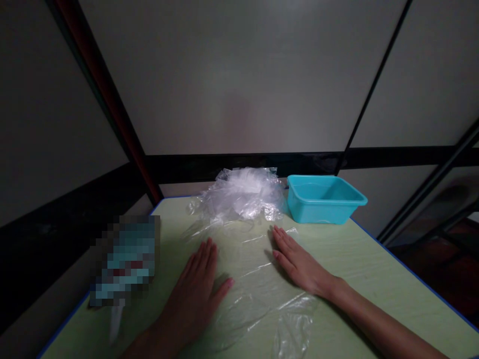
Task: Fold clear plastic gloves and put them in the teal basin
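Note:
A clear plastic bag (250, 284) lies spread over the table between my hands, its wrinkled lower end towards me. At its left edge my left hand (198, 284) is flat, fingers together and thumb out to the side. My right hand (299, 262) rests on or just over the bag's right edge, fingers stretched forward. Neither hand grips anything. Beyond the fingertips sits a crumpled pile of clear plastic bags (247, 194); the flat bag's far end reaches close to it.
At the back right stands a turquoise plastic basin (318, 213). A pixelated object (127, 259) lies at the left, with a whitish strip (116, 321) below it. The pale green table (377, 284) has a blue edge and stands against light wall panels (239, 89).

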The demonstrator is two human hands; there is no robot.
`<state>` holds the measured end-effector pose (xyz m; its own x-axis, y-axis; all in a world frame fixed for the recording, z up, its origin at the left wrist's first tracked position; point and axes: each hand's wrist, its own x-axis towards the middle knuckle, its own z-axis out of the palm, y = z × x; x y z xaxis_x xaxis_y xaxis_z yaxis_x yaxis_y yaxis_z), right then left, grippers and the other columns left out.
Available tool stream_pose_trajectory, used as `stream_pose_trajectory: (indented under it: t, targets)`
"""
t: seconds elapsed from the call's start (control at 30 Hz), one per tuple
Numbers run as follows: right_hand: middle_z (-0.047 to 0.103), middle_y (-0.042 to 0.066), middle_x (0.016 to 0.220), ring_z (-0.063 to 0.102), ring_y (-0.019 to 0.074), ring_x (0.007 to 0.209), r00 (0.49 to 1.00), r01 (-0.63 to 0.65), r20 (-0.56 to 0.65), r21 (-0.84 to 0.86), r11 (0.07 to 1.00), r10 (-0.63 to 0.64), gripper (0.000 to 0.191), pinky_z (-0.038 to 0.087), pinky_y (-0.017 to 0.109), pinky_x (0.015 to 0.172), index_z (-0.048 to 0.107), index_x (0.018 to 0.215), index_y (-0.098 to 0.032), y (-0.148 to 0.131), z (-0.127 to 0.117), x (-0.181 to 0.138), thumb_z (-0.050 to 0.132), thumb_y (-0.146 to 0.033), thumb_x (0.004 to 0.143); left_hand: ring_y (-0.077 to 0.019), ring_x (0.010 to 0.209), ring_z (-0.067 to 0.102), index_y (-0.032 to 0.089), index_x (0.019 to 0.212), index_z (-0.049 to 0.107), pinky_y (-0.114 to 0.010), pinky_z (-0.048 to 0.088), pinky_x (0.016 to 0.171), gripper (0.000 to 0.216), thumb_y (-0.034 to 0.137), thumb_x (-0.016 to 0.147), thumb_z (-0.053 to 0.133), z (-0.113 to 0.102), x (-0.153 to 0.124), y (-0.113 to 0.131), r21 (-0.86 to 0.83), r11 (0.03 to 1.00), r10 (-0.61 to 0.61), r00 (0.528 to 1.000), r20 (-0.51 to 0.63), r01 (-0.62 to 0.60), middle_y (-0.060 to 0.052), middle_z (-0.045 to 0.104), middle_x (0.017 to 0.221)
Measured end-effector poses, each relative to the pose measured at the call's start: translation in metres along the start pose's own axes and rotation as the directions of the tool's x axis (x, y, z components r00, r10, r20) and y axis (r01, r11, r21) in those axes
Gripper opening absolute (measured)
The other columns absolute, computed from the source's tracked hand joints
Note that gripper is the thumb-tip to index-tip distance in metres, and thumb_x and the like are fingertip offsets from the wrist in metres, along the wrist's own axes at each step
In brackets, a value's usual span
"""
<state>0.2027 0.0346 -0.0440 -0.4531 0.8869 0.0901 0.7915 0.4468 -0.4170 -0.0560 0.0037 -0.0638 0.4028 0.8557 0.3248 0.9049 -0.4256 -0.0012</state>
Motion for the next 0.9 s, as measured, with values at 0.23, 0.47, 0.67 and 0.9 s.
stream_pose_trajectory:
  t: [0.23,0.47,0.67,0.9]
  targets:
    - [0.013,0.019,0.143,0.008,0.0231,0.133,0.991,0.119,0.072,-0.05,0.992,-0.116,0.06,0.013,0.038,0.109,0.019,0.137,0.004,-0.031,-0.007,0.013,0.025,-0.037,0.093,-0.0259,0.13,0.024,0.002,0.132,0.03,-0.041,0.029,0.103,0.057,0.04,0.09,0.029,-0.012,0.043,0.005,-0.012,0.985,0.171,0.984,0.049,-0.171,-0.02,0.026,0.141]
    - [0.022,0.02,0.141,0.016,0.024,0.132,0.972,0.232,0.067,-0.106,0.967,-0.226,0.054,0.017,0.036,0.108,0.027,0.135,0.003,-0.048,0.02,0.036,0.026,-0.03,0.092,-0.027,0.125,0.034,0.0,0.125,0.041,-0.042,0.033,0.099,0.049,0.029,0.089,0.025,0.016,0.061,0.001,0.001,0.991,0.135,0.989,0.057,-0.135,-0.022,0.04,0.133]
    - [0.019,0.017,0.142,0.014,0.0233,0.132,0.97,0.242,0.044,-0.176,0.954,-0.238,0.054,0.018,0.038,0.108,0.027,0.135,-0.001,-0.037,0.025,0.032,0.03,-0.031,0.09,-0.0275,0.127,0.03,0.0,0.126,0.042,-0.042,0.03,0.101,0.051,0.033,0.089,0.027,0.016,0.06,0.002,0.027,0.993,0.111,0.99,0.087,-0.114,-0.02,0.036,0.136]
    - [0.02,0.01,0.143,0.015,0.0221,0.132,0.981,0.194,0.066,-0.238,0.952,-0.183,0.054,0.02,0.041,0.107,0.023,0.138,-0.009,-0.004,0.007,0.017,0.025,-0.039,0.093,-0.028,0.129,0.024,-0.001,0.128,0.037,-0.042,0.026,0.103,0.053,0.034,0.089,0.029,0.017,0.061,0.002,0.008,0.995,0.098,0.988,0.117,-0.1,-0.02,0.031,0.139]
